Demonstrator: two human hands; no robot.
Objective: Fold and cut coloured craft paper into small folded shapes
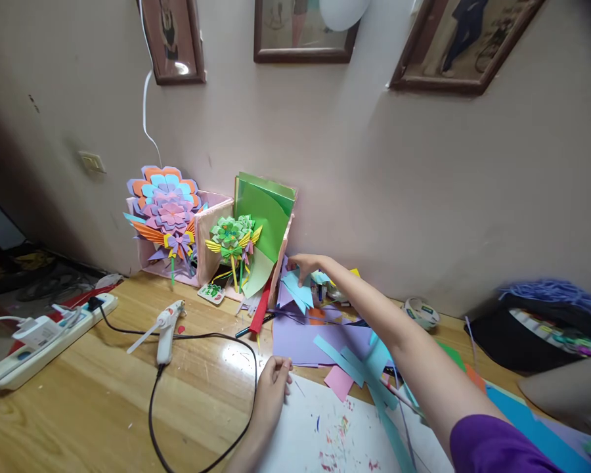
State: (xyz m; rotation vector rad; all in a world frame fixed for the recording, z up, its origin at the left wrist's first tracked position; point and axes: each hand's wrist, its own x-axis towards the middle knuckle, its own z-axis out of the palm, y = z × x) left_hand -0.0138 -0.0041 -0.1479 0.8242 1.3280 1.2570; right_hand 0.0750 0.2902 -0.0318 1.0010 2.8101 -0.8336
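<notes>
My right hand [305, 265] reaches across to the back of the table, its fingers and thumb closed on light blue paper pieces [293, 289]. Purple paper [285, 278] stands just behind them. My left hand [272, 389] rests at the left edge of a white board [320, 427], its fingers curled in and no object showing in them. Coloured specks and marks cover the board. Between the hands lies a purple sheet [300, 341], and light blue strips [339, 358] and a pink paper piece [339, 382] lie to its right.
A glue gun [165, 332] with its black cord [211, 336] stands left, near a power strip [54, 348]. Layered paper flowers [170, 203] and a green paper bouquet [232, 235] stand in pink boxes [211, 230]. Right are a tape roll [421, 313] and a black hat-like container [492, 332].
</notes>
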